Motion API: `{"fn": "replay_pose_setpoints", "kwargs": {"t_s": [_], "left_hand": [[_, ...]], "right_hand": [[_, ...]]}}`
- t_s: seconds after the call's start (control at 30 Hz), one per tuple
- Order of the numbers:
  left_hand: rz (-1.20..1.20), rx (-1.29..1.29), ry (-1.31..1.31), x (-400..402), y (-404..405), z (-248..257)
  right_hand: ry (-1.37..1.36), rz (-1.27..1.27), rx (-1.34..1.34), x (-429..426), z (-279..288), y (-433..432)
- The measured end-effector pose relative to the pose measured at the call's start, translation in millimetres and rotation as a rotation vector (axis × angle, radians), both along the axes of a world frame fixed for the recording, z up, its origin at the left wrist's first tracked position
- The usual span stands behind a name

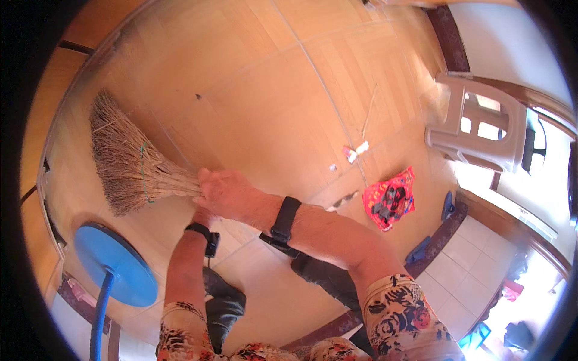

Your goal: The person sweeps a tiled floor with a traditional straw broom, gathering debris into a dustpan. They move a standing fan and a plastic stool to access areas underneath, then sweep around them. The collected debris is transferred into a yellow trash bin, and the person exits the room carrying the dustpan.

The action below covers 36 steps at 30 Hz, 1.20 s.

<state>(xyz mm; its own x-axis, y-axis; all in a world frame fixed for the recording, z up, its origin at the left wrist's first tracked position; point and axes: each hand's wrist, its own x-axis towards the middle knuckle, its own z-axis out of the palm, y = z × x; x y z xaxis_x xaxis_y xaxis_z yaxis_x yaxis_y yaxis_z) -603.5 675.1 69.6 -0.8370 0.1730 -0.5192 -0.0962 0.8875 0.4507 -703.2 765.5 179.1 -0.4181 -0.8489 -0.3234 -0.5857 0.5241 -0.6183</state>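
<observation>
A straw hand broom (128, 167), bound with a green string, spreads its bristles to the left, over the tiled floor (253, 90). My right hand (226, 192) is closed around the end of its handle. Just below, and partly hidden by the right hand, is my left hand (207, 217); its fingers are not visible, so I cannot tell whether it also grips the broom. Black straps with small devices circle both wrists. Small wrappers (356, 152) and a thin stick (370, 110) lie on the floor to the right, near a red patterned cloth or bag (389, 198).
A blue round-based stand (115, 266) is at the lower left, beside wooden cabinets (49, 135). At the right stand a beige plastic stool (478, 126) and a tiled step (465, 266), with blue slippers (419, 250) near its edge.
</observation>
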Motion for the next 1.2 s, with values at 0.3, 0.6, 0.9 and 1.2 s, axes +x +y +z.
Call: {"fn": "replay_pose_setpoints", "kwargs": {"t_s": [0.3,0.6,0.9,1.2], "left_hand": [[0.255,0.062,0.216,87.6,77.6,38.5],[0.104,0.608,0.015,159.4,190.3,185.2],[0.090,0.645,-0.189,110.8,221.6,351.1],[0.186,0.466,-0.505,83.8,234.6,383.8]], "right_hand": [[0.040,-0.014,0.177,44.0,12.4,103.5],[-0.024,-0.301,0.661,17.1,128.6,375.4],[-0.223,-0.743,0.501,33.8,206.7,436.4],[-0.034,-0.651,0.391,-63.0,136.0,371.4]]}}
